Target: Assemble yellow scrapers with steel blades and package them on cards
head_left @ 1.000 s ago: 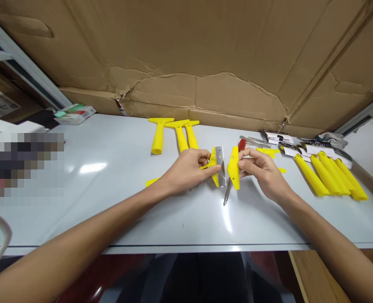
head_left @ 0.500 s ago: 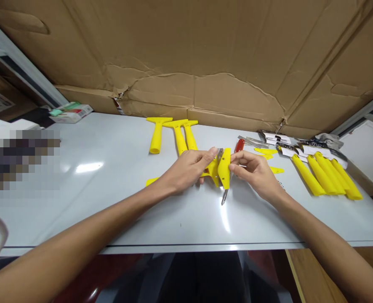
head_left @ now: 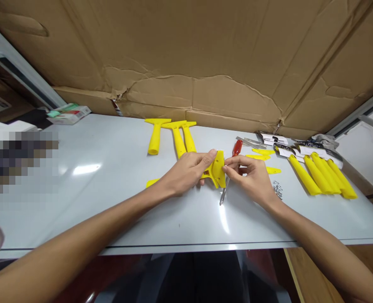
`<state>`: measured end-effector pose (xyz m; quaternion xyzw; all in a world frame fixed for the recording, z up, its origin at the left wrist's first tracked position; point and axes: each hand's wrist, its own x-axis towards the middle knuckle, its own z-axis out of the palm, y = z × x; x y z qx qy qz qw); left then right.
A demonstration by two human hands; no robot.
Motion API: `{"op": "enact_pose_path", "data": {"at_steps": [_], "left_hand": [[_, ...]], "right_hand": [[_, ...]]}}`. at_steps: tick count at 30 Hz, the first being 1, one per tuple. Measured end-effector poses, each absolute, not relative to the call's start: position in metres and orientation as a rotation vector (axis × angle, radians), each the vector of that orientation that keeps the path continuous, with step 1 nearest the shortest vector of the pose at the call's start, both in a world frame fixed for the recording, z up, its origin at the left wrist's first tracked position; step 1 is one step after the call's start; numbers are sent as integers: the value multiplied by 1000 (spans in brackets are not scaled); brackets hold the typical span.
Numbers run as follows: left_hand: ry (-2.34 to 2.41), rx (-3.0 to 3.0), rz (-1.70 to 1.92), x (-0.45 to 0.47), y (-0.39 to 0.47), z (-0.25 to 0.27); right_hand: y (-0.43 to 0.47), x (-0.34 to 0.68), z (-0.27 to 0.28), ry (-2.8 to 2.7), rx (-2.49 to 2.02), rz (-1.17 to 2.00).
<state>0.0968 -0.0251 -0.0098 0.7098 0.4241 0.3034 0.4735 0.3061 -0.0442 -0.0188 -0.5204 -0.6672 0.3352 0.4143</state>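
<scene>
My left hand [head_left: 191,171] is closed around a yellow plastic scraper handle [head_left: 212,177], its forked head turned to the right. Against that head lies a yellow cover plate [head_left: 218,168] with small holes, and my left thumb rests at its top edge. My right hand [head_left: 252,174] pinches the plate's right edge between thumb and fingers. Below my hands, a screwdriver with a red grip [head_left: 237,148] lies on the table, its metal tip pointing toward me. A small pile of screws [head_left: 278,190] is beside my right wrist.
Several yellow T-shaped handles [head_left: 155,139] lie behind my left hand. Loose cover plates [head_left: 258,158] and metal blades [head_left: 252,143] are beyond my right hand. Yellow scrapers with cardboard headers [head_left: 327,174] lie at right. Cardboard [head_left: 186,46] lines the back; a small box [head_left: 69,114] stands back left.
My right hand has moved left and brought the cover plate against the scraper head. The metal blade seen beside the plate is now mostly covered. The screw pile shows more fully.
</scene>
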Motion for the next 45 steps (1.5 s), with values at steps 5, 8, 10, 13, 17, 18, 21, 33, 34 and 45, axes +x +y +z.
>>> {"op": "enact_pose_path", "data": {"at_steps": [5,8,10,13,17,18,21,33,34,45], "left_hand": [[1100,1804,720,98,-28,-4],[1106,1827,736,98,-29,-1],[1120,1878,736,99,-29,0],[1161,1960,708,99,-27,-1],[1148,1964,692,98,-25,-4],[1145,1961,698,97,-24,-5],[1145,1961,708,97,-24,-6],[1126,1808,673,90,-18,-5],[1123,1835,661,90,-18,-5],[1092,2039,668,95,-23,-6]], "right_hand": [[-46,306,-17,-1655,-1290,830],[-47,307,-16,-1654,-1284,846],[-47,306,-16,-1647,-1285,848],[-48,304,-18,-1643,-1291,839],[-48,302,-22,-1717,-1269,735],[-48,302,-24,-1740,-1257,715],[-47,302,-27,-1768,-1232,683],[-37,313,-29,-1672,-1149,1045],[-38,313,-28,-1655,-1139,1023],[-41,310,-27,-1622,-1192,979]]}}
